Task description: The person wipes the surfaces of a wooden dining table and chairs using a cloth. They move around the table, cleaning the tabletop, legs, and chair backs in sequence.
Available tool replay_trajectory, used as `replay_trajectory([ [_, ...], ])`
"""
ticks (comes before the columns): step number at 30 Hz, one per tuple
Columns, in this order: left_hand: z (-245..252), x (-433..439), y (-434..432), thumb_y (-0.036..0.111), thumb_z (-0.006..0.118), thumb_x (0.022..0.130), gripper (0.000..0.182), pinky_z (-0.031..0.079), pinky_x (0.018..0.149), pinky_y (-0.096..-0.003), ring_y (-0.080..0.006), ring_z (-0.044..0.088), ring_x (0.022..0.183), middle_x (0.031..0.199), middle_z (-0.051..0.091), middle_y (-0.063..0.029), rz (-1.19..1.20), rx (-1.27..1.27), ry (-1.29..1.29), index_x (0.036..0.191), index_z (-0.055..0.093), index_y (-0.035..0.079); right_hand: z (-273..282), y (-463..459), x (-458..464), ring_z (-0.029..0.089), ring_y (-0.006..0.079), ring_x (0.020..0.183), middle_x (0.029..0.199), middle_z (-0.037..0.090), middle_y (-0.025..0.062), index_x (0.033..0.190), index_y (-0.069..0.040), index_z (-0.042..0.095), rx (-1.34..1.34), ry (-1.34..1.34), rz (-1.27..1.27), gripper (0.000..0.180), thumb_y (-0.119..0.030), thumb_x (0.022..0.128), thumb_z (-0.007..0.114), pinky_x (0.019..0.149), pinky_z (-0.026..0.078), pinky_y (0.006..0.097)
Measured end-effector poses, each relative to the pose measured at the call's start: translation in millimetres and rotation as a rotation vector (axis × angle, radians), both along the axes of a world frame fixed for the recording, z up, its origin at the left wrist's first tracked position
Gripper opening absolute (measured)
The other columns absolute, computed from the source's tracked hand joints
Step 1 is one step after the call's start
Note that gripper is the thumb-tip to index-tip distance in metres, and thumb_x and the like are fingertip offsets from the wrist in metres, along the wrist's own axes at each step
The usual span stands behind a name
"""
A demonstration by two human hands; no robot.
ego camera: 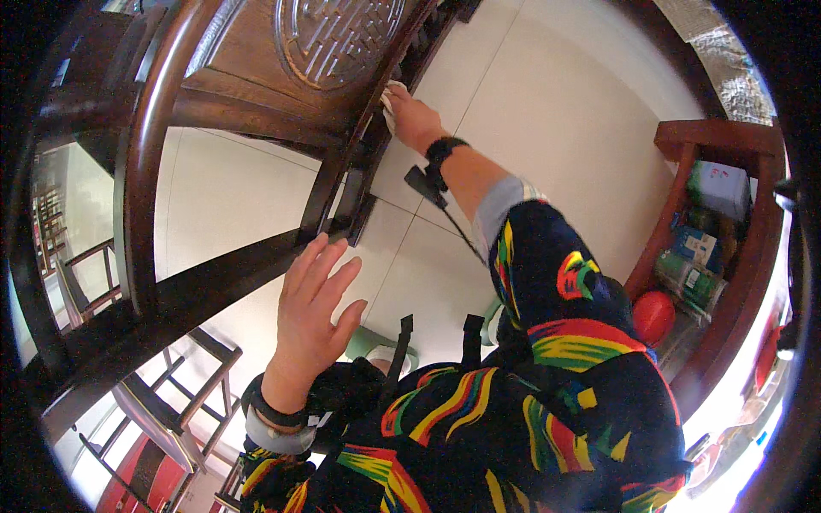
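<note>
A pale cloth (389, 109) is bunched in my right hand (414, 117), pressed at the edge of a dark wooden piece of furniture (256, 86). Its panel carries a carved oval relief (340, 42). Much of the cloth is hidden by the fingers. My left hand (314, 308) is held up with fingers spread and nothing in it. Its fingertips overlap the lower wooden rail (231, 260) in view; I cannot tell if they touch. Both wrists wear black bands, and a black strap end (426, 186) hangs by the right one.
Pale floor tiles (545, 122) lie below. At right stands a reddish-brown wooden shelf (660, 224) holding packages, a white box (718, 186) and a red ball-like object (653, 317). A dark-framed stool or chair (160, 417) is at lower left, beyond the rail.
</note>
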State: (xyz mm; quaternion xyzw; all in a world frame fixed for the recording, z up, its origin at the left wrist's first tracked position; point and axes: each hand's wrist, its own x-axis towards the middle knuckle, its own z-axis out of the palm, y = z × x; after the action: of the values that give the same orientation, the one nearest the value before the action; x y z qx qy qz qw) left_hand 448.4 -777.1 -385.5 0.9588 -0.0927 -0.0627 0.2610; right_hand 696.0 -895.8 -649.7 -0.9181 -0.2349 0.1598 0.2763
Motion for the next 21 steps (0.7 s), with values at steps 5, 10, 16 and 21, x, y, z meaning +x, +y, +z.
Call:
replay_trajectory([
  [5, 3.6, -0.1, -4.3, 0.011, 0.071, 0.070, 0.048, 0.037, 0.100, -0.0484, -0.0374, 0.042, 0.127, 0.132, 0.049, -0.0138, 0.007, -0.005, -0.002, 0.116, 0.057, 0.006, 1.9, 2.5, -49.0, 0.057, 0.0366, 0.104, 0.144, 0.032, 0.0120, 0.129, -0.011, 0.044, 0.279, 0.142, -0.337, 0.051, -0.003, 0.081, 0.057, 0.087, 0.049, 0.0413],
  [10, 6.6, 0.8, -8.0, 0.012, 0.071, 0.070, 0.049, 0.037, 0.100, -0.0487, -0.0368, 0.041, 0.127, 0.132, 0.050, -0.0132, -0.021, -0.022, -0.022, 0.117, 0.057, 0.006, 7.5, 10.9, -80.2, 0.058, 0.0401, 0.101, 0.142, 0.032, 0.0203, 0.130, -0.006, 0.042, 0.186, 0.056, -0.293, 0.048, -0.007, 0.084, 0.054, 0.085, 0.050, 0.0454],
  [16, 8.7, 0.8, -7.6, 0.012, 0.071, 0.071, 0.049, 0.037, 0.100, -0.0490, -0.0373, 0.041, 0.127, 0.133, 0.049, -0.0143, -0.015, -0.024, -0.016, 0.118, 0.057, 0.006, 9.1, 8.7, -102.4, 0.061, 0.0335, 0.096, 0.138, 0.039, 0.0083, 0.125, -0.006, 0.047, 0.098, 0.010, -0.076, 0.042, -0.005, 0.083, 0.052, 0.079, 0.053, 0.0434],
  [21, 7.4, -0.1, -8.0, 0.013, 0.070, 0.072, 0.049, 0.037, 0.100, -0.0486, -0.0375, 0.041, 0.127, 0.133, 0.049, -0.0146, -0.015, -0.003, -0.004, 0.118, 0.057, 0.006, 8.7, 14.8, -65.4, 0.062, 0.0302, 0.094, 0.134, 0.046, 0.0061, 0.124, -0.008, 0.051, 0.015, -0.093, 0.080, 0.038, -0.009, 0.086, 0.049, 0.075, 0.054, 0.0419],
])
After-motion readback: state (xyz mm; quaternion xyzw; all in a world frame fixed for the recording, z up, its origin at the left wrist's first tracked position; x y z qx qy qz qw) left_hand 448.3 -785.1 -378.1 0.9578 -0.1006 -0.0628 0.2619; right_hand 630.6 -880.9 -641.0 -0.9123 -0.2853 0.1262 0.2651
